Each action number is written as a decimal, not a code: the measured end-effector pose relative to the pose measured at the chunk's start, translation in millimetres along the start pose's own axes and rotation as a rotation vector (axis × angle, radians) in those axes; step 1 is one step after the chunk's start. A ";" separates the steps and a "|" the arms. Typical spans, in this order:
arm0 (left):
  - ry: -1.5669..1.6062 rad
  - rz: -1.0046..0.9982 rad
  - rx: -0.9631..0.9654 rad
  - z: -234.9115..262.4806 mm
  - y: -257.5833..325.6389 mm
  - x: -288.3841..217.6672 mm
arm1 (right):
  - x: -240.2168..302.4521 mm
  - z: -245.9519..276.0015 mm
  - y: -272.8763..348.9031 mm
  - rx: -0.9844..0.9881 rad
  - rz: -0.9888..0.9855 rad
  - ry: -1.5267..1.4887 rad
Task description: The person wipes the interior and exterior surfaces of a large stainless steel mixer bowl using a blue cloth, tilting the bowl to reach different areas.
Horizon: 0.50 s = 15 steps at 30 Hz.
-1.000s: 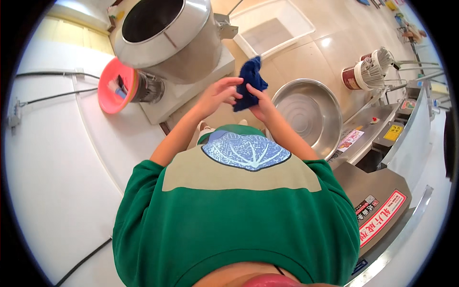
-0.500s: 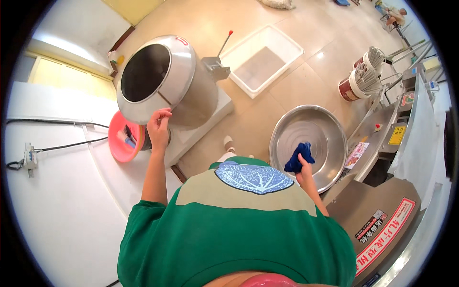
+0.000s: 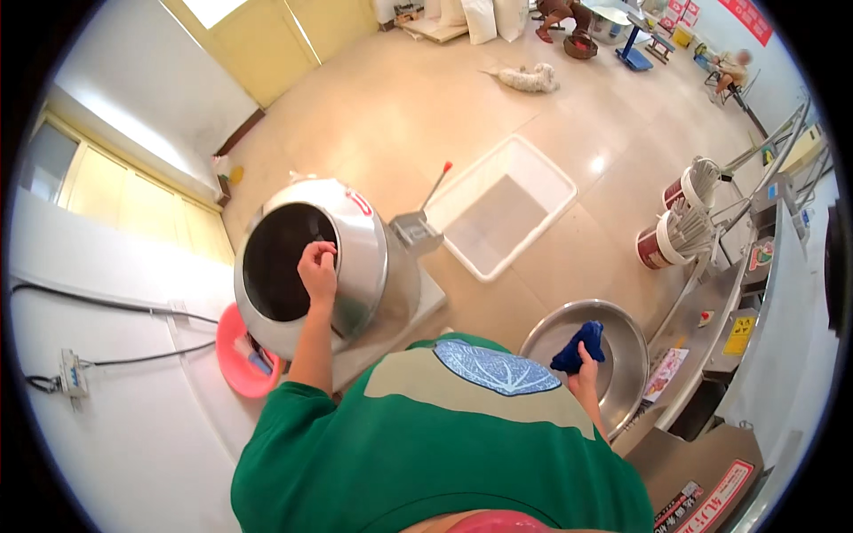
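Observation:
My left hand (image 3: 318, 274) is at the dark round mouth of a metal drum mixer (image 3: 378, 253). Its fingers are curled together, and whatever they may hold is hidden. My right hand (image 3: 584, 377) grips a bunched dark blue cloth (image 3: 580, 347). Below that cloth, a wide stainless steel basin (image 3: 633, 355) stands at my right side. The inside of the drum is too dark to make out.
A pink basin (image 3: 233, 364) holding some tools is left of the mixer. Ahead lies a white plastic tub (image 3: 487, 271). Buckets of sticks (image 3: 656, 246) stand by the machine (image 3: 711, 306) at right. A pale dog (image 3: 529, 80) lies farther off, with people beyond.
My left hand has moved from the drum's near rim to its mouth. The right hand still grips the blue cloth over the basin. The view has tilted up, showing more floor ahead.

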<state>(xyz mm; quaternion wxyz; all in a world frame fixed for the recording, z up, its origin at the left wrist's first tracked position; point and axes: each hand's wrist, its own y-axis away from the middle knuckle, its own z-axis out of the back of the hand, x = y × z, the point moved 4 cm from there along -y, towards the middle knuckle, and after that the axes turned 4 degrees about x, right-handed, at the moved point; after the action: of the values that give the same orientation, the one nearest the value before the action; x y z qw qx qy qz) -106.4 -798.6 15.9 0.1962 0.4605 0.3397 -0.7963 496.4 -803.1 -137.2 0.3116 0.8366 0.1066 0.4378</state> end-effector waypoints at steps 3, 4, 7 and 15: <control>-0.069 0.091 -0.072 -14.2 -24.7 23.0 | 5.8 -13.8 -24.3 -0.008 -0.054 -0.048; -0.098 0.112 -0.101 -17.1 -28.6 26.7 | 10.1 -15.6 -35.8 0.017 -0.059 -0.039; -0.431 0.058 -0.255 -21.0 -37.5 42.8 | 21.0 -35.7 -76.5 -0.042 -0.078 -0.034; -1.053 0.523 -0.021 -73.9 -42.6 44.0 | 86.6 -138.8 -224.4 0.201 -0.118 0.157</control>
<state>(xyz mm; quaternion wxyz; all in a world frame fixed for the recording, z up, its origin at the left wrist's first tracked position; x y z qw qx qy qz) -110.7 -715.7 -32.4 0.5329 0.0698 0.0796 -0.8396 458.1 -528.9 -158.8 0.2420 0.8189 0.2229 0.4702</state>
